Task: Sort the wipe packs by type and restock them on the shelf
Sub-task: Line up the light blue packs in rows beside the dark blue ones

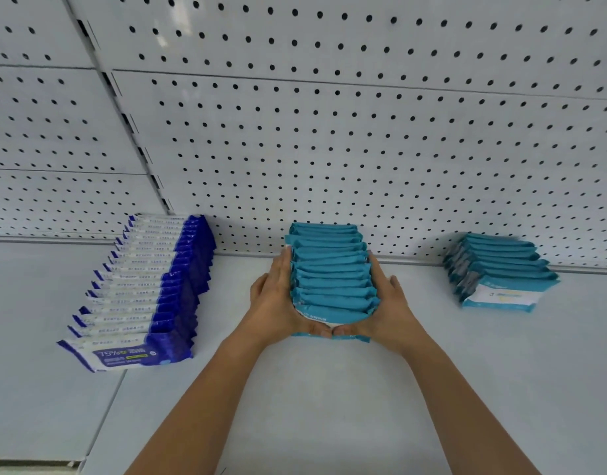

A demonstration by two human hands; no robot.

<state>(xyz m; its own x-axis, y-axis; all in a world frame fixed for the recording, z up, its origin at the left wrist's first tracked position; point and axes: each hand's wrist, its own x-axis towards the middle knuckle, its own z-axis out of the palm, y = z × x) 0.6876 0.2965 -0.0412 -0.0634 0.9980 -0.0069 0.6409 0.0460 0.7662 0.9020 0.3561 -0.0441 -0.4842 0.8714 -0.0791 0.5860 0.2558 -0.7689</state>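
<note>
White sheet metal makes up the shelf [329,406], and across its bare front both forearms reach toward the middle row of teal wipe packs [331,279]. The left hand [273,305] and right hand [392,303] flank this row, fingers laid straight along its two sides and palms pressed inward, while the thumbs [316,331] meet across the face of the frontmost pack. Nothing is pinched or lifted; the hold looks meant to square the upright packs into one tight file and keep them from toppling forward. The row stands on the shelf and runs back until its last pack is at or very near the rear wall. To the left, well apart, a longer row of blue-and-white packs [141,296] leans in a stepped line, its front pack showing a printed label. To the right, also apart, a shorter row of teal packs [500,269] sits against the back edge. Keeping gaps between rows likely marks the types off from each other. Behind everything rises the white pegboard [363,149].
</note>
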